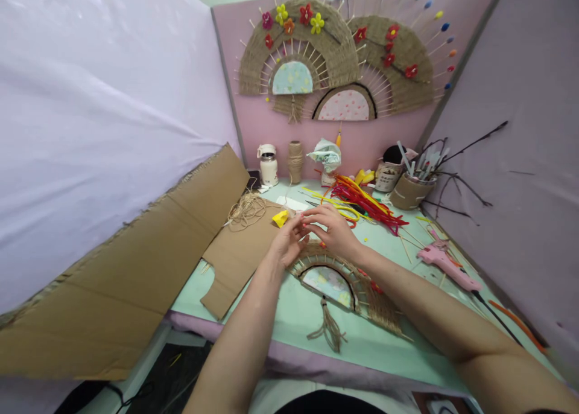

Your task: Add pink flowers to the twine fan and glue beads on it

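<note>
My left hand (288,240) and my right hand (333,228) meet above the table, fingertips pinched together. Whatever they hold between them is too small to make out; a hint of orange-red shows at the fingertips. Below them lies a half-round fan woven of twine (382,314), with a patterned cloth centre (330,283) edged in black. My right forearm hides part of the fan and some red flowers (375,286) on it. A twine tassel (329,328) hangs from the fan's lower edge. Just left of my left hand is a small yellow piece (280,218).
Cardboard (239,245) and loose twine (248,210) lie to the left. Red and yellow pipe cleaners (368,206) are heaped behind my hands. On the right lies a pink glue gun (450,266); behind it, a pot (411,192) holds sticks and branches. Two fans (344,46) hang on the back wall.
</note>
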A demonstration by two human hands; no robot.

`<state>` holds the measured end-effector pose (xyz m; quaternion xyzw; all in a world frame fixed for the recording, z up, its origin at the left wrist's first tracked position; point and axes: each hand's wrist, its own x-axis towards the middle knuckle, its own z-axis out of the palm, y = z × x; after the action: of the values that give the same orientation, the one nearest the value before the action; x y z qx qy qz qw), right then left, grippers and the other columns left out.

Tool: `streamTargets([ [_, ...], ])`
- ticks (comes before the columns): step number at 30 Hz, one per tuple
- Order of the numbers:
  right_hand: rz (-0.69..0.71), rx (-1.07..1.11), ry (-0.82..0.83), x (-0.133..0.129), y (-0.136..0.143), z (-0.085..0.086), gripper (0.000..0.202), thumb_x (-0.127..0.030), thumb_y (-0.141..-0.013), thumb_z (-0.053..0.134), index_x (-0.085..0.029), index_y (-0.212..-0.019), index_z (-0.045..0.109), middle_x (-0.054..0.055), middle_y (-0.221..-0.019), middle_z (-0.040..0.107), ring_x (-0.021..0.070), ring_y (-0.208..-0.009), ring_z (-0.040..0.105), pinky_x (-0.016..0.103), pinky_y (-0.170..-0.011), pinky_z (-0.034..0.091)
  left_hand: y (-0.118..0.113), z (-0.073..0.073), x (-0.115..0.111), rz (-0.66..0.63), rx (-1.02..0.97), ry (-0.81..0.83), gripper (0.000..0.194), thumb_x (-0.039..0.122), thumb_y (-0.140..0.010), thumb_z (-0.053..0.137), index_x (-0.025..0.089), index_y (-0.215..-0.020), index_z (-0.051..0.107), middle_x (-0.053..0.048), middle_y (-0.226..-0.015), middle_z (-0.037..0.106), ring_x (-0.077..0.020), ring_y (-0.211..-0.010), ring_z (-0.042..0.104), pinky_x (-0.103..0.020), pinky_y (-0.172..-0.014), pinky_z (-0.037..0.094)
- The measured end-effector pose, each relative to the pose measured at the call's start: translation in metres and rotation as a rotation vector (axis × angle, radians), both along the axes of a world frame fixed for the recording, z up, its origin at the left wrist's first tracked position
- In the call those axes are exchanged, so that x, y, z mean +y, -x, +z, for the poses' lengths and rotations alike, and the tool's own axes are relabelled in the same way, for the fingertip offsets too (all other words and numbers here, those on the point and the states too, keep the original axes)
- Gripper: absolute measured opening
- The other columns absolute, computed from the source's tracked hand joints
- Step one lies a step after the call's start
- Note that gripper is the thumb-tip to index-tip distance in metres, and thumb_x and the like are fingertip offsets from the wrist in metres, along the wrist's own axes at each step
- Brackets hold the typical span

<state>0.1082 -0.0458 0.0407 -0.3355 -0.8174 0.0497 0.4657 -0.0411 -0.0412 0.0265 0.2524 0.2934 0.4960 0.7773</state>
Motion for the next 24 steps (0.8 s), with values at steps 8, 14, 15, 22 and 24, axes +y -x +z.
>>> streamTargets([
  [8,-0.025,-0.031,-0.014,0.001,-0.006,0.006,0.013,-0.023,-0.089,0.058,-0.023,-0.094,0.069,0.006,-0.100,0.070,0.0208,-0.097,0.058,0.040,-0.088,0.044,0.003,-0.005,0.002,-0.013,0.092,-0.050,0.029,0.029,-0.060,0.083,0.017,-0.082,0.067,-0.001,-0.077,0.064,-0.0095,-0.074,0.059,-0.019,-0.060,0.039],
  [14,-0.064,-0.071,-0.108,-0.001,-0.006,0.008,0.010,-0.021,-0.087,0.058,-0.022,-0.087,0.068,0.006,-0.097,0.069,0.0211,-0.095,0.057,0.039,-0.085,0.046,0.002,-0.004,0.002,-0.010,0.139,-0.079,0.035,0.032,-0.057,0.085,0.017,-0.083,0.068,-0.002,-0.078,0.064,-0.0109,-0.077,0.059,-0.020,-0.061,0.037],
  [15,-0.070,-0.078,-0.119,-0.002,-0.006,0.009,0.009,-0.020,-0.087,0.058,-0.021,-0.085,0.068,0.006,-0.096,0.069,0.0213,-0.094,0.056,0.039,-0.084,0.047,0.001,-0.003,0.002,-0.009,0.152,-0.086,0.036,0.033,-0.056,0.085,0.016,-0.084,0.068,-0.002,-0.079,0.064,-0.0112,-0.077,0.059,-0.020,-0.061,0.036],
  [22,-0.121,-0.122,-0.126,-0.006,-0.004,0.010,0.008,-0.013,-0.080,0.058,-0.019,-0.077,0.061,0.008,-0.098,0.068,0.0226,-0.096,0.055,0.039,-0.086,0.047,-0.001,0.005,-0.005,-0.014,0.248,-0.145,0.030,0.035,-0.057,0.084,0.014,-0.070,0.067,0.000,-0.071,0.059,-0.0090,-0.070,0.053,-0.022,-0.063,0.032],
  [24,-0.141,-0.155,-0.115,-0.007,-0.003,0.009,0.008,-0.011,-0.077,0.058,-0.019,-0.076,0.059,0.009,-0.100,0.068,0.0232,-0.097,0.055,0.039,-0.087,0.046,-0.002,0.003,-0.005,-0.006,0.268,-0.156,0.028,0.033,-0.056,0.084,0.014,-0.065,0.065,0.001,-0.067,0.057,-0.0086,-0.068,0.051,-0.023,-0.064,0.033],
])
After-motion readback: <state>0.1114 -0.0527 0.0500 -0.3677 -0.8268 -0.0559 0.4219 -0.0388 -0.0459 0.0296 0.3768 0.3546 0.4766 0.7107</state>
